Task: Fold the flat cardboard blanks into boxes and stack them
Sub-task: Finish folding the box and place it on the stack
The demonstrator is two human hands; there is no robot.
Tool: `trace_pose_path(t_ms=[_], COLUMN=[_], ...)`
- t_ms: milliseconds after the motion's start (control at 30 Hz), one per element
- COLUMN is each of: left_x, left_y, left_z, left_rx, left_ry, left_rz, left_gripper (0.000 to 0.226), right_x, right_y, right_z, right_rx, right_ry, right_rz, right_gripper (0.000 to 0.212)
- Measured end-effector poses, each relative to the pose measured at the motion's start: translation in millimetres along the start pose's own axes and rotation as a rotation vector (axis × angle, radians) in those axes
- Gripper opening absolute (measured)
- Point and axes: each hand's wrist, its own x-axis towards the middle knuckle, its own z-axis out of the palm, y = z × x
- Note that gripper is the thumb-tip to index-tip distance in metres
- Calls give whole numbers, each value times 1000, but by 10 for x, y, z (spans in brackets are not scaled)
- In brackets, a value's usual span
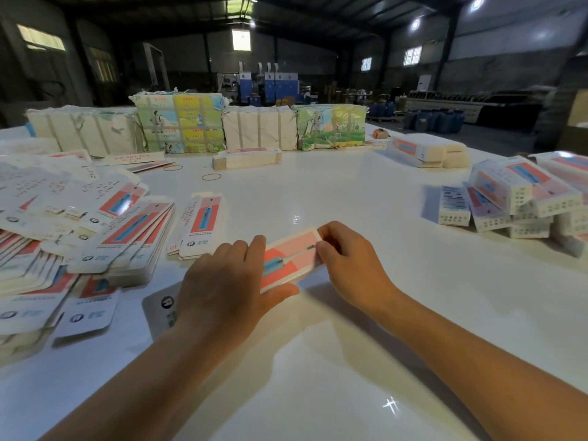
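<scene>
Low over the white table point(350, 192), the left hand point(222, 281) and right hand point(350, 265) gripped a pink box point(291, 256) by its ends (fingers curled round it), flat blanks point(95, 224) heaped left, folded boxes point(521, 198) stacked right, wrapped bundles point(178, 122) beyond.

We see a glossy white table point(334, 192) with two thin tan rubber bands point(211, 177) lying apart near its far middle. Along its far edge stand strapped paper bundles point(178, 122), some plain cream, some printed green and yellow. Behind them, blue-and-white machines point(269, 82) stand in a dim warehouse, with blue drums point(432, 120) at right.
</scene>
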Motion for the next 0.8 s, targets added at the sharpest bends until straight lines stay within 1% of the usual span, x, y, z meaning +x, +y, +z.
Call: trace_pose_path(t_ms=[100, 133, 167, 200, 233, 267, 300, 333, 367, 400, 433, 467, 500, 533, 567, 633, 667, 700, 733, 767, 800], left_x=[-5, -5, -4, -1, -2, -5, -8, -10, -11, -9, -8, -10, -14, -20, -29, -41, -43, -42, -41, -38, -34], left_y=[-22, -27, -31, -38, -49, -57, -62, -62, -56, -43, -26, -13, -4, 1, 2, 3, 0, -1, -2, -6, -13], left_z=[24, 29, 33, 37, 39, 37, 36, 34, 36, 37, 40, 48, 57, 64, 67, 66, 67, 69, 68, 67, 66], left_rx=[-5, -16, -35, -62, -92, -114, -127, -134, -138, -138, -133, -129, -131, -141, -154, -140, -112, -86, -69, -59, -54], left_ry=[7, 14, 25, 38, 48, 57, 67, 75, 80, 80, 79, 78, 79, 79, 80, 102, 123, 142, 153, 159, 159], left_rz=[16, 14, 8, -3, -17, -31, -41, -45, -46, -44, -36, -24, -13, -6, -2, 11, 25, 40, 53, 62, 68], left_gripper=[69, 69, 69, 69, 69, 70, 70, 70, 70, 71, 71, 71, 71, 70, 69, 68, 67, 66, 65, 65, 65], right_x=[3, 6, 2, 11, 16, 29, 52, 61, 54, 46, 31, 10, -3, -14, -36, -68, -80, -83, -79, -80, -88], right_y=[22, 32, 37, 44, 46, 47, 56, 42, 5, -13, -35, -48, -60, -63, -67, -55, -24, 11, 40, 53, 48], right_z=[-36, -53, -79, -102, -126, -138, -145, -141, -134, -126, -110, -90, -67, -38, -16, -1, -5, -14, -23, -27, -24], right_rx=[-44, -92, -177, -274, -339, -308, -153, 117, 471, 829, 1064, 1146, 1114, 1012, 823, 251, -45, -259, -368, -367, -242], right_ry=[-87, -89, -51, 22, 101, 159, 162, 105, -4, -161, -250, -267, -233, -169, -98, -12, -6, -25, -51, -75, -84], right_rz=[-24, -60, -111, -161, -186, -154, -35, 149, 347, 527, 636, 654, 617, 520, 370, 48, -91, -181, -227, -226, -171], right_gripper=[14, 12, 10, 14, 30, 50, 70, 81, 80, 68, 49, 30, 18, 16, 21, 32, 37, 41, 42, 42, 43])
